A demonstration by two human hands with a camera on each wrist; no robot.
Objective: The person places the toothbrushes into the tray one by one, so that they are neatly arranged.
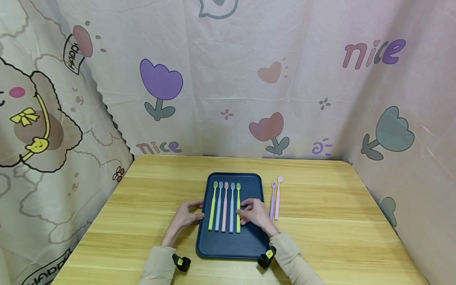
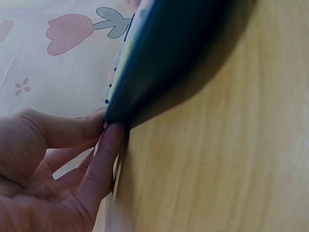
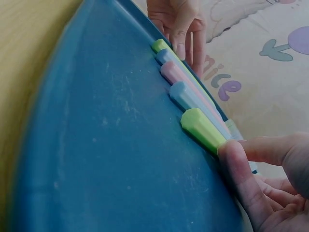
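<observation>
My right hand (image 1: 255,213) pinches the rightmost green toothbrush (image 1: 238,225) between thumb and fingers, over the dark blue tray (image 1: 231,247). In the right wrist view the thumb and a finger meet on that green handle (image 3: 203,129). To its left, a blue (image 1: 232,221), a pink (image 1: 224,221), another blue (image 1: 217,221) and another green toothbrush (image 1: 211,219) lie side by side, heads away from me. My left hand (image 1: 183,217) holds the tray's left rim; in the left wrist view its thumb and fingers (image 2: 108,152) meet at the edge.
A purple toothbrush (image 1: 272,202) and a pale pink one (image 1: 278,200) lie on the wooden table (image 1: 320,237) just right of the tray. A patterned curtain (image 1: 221,71) hangs behind the table and along both sides.
</observation>
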